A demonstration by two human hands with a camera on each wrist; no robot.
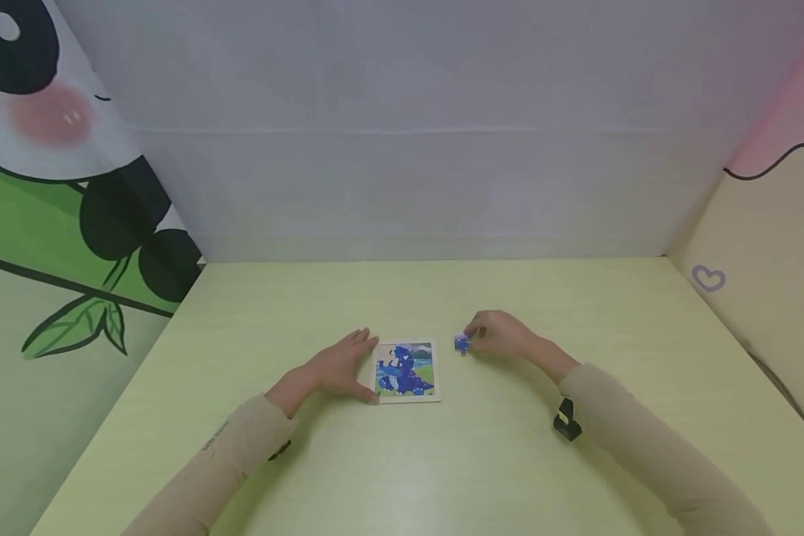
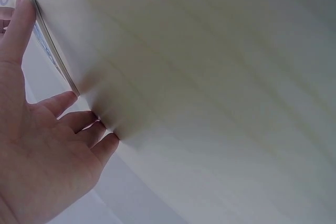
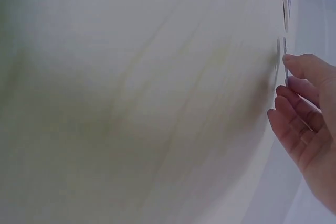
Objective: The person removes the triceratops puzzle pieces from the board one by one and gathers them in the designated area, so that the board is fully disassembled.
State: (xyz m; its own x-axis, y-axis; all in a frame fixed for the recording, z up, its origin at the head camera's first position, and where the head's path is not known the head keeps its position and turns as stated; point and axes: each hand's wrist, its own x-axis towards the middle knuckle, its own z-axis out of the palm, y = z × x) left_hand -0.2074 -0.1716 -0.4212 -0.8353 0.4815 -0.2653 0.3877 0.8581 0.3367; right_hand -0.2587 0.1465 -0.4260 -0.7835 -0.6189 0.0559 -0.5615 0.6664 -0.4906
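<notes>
From where I sit, the small blue puzzle piece (image 1: pixel 461 344) is just right of the picture board (image 1: pixel 409 400), apart from it — the right hand (image 1: pixel 502 333) pinches its right side between thumb and fingers. The left hand (image 1: pixel 338 366) is spread, thumb at the board's near left corner, fingers along its left side. I judge the piece light, stiff and thin, easy to tip, so I'd hold it by opposite edges and keep its knobs free. The board looks flat and light, likely to slide if unbraced. It's squarish, pale-rimmed, printed with a blue dinosaur; the tabletop (image 1: pixel 388 461) is smooth, pale yellow, faintly grained.
</notes>
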